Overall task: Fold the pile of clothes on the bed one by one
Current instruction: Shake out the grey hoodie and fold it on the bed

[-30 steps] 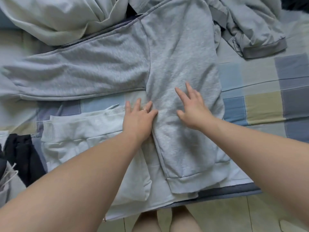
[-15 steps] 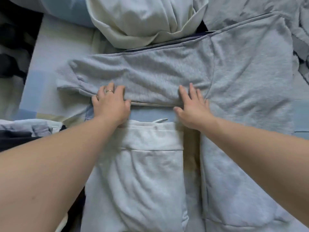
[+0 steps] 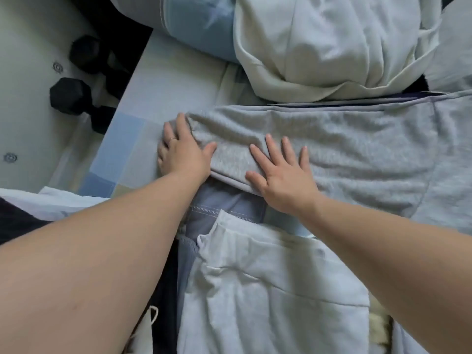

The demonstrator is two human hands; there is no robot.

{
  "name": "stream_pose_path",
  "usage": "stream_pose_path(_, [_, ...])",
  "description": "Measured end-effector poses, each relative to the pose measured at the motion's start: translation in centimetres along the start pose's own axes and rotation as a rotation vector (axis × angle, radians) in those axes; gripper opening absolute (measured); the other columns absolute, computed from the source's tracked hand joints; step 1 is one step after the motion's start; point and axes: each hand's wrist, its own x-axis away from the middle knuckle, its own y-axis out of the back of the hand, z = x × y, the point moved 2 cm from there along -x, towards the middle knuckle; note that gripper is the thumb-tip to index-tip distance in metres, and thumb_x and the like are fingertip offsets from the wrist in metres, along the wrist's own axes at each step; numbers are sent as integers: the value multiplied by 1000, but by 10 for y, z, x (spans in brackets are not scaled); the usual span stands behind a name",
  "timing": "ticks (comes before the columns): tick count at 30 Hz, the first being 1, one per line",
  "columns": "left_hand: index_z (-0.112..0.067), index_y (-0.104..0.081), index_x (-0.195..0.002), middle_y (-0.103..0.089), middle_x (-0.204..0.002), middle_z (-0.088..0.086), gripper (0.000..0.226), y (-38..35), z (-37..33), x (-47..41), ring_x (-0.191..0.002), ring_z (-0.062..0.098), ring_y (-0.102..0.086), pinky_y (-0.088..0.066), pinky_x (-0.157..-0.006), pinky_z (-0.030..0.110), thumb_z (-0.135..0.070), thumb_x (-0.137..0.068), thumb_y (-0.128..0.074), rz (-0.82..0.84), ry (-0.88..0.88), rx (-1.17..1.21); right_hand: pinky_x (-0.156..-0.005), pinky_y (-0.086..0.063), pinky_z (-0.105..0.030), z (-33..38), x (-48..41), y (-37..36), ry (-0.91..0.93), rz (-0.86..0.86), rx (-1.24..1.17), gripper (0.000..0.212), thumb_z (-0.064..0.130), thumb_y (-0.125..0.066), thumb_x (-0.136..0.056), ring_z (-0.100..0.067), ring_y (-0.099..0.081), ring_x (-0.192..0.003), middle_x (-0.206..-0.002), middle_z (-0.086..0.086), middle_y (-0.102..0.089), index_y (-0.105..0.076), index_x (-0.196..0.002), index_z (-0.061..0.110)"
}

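Across the middle of the checked pale-blue bed sheet point(image 3: 153, 98) lies a grey marl fleece sweatshirt point(image 3: 357, 149), its body to the right and one long sleeve stretched out flat toward the left. At the far left end of that sleeve, on the cuff, rests the left hand point(image 3: 182, 149), palm down. Its fingers point(image 3: 178, 123) lie fairly straight along the cuff's edge, partly on the sheet just beside the sweatshirt. Its thumb lies on top of the grey fabric, and a thin ring point(image 3: 172, 139) shows on one finger. Whether any cloth is pinched under the palm I cannot tell.

Further right along the same sleeve, the right hand point(image 3: 281, 175) presses flat with all fingers spread wide. The heel of the palm sits on the sweatshirt's near edge and the fingertips point away from the person. The two hands are near each other but apart, with a bare strip of sleeve between them.

Just beyond the sweatshirt sits a crumpled cream cotton garment point(image 3: 319, 47), with a light-blue pillow point(image 3: 199, 29) to its left. On the near side of the sweatshirt lies a dark blue-grey stitched cloth point(image 3: 224, 208). Nearer still is a pale white fleece garment point(image 3: 268, 290), spread out below both forearms. Well to the left of the sweatshirt, off the bed on the floor, stand black hexagonal dumbbells point(image 3: 70, 95).
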Motion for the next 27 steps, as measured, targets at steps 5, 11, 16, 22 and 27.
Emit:
stream_pose_path(5, [-16,-26,-148,-34,-149,15,108,0,5,-34,-135,38,-38,-33,-111,45,-62,-69,-83,-33,74,-38,-123,5,-56,-14,-11,-15,94,-161,212,70,72,-11,-97,-27,3,-156,-170,4,2,-10,-160,42])
stream_pose_path(11, [-12,-42,-119,-62,-126,13,75,-16,-2,-49,-118,36,-59,-35,-77,33,-44,-70,-89,0,99,112,-123,-4,-59,-21,-17,-29,141,-297,228,68,67,-22,-98,-29,-10,-155,-169,0,-12,-22,-159,38])
stream_pose_path(16, [-12,-66,-115,-70,-117,9,52,-7,1,-42,-111,30,-65,-47,-87,30,-41,-76,-85,159,109,211,-123,8,-53,-19,-18,-23,91,-164,207,69,72,-19,-95,-21,1,-156,-170,8,0,-11,-158,46])
stream_pose_path(22, [-12,-74,-102,-76,-99,4,35,44,-22,25,-93,22,-72,-57,-92,38,-33,-77,-85,325,62,581,-119,-23,-33,-12,-7,56,-73,209,-482,56,51,-52,-99,-13,-29,-149,-164,9,-27,-38,-152,39])
stream_pose_path(27, [-8,-74,-105,-77,-101,8,30,85,-102,99,-97,27,-73,-57,-95,43,-19,-79,-81,418,-44,790,-95,-42,-35,-20,78,139,-235,133,-1116,47,58,-37,-102,-10,-55,-124,-138,8,-60,-51,-142,36])
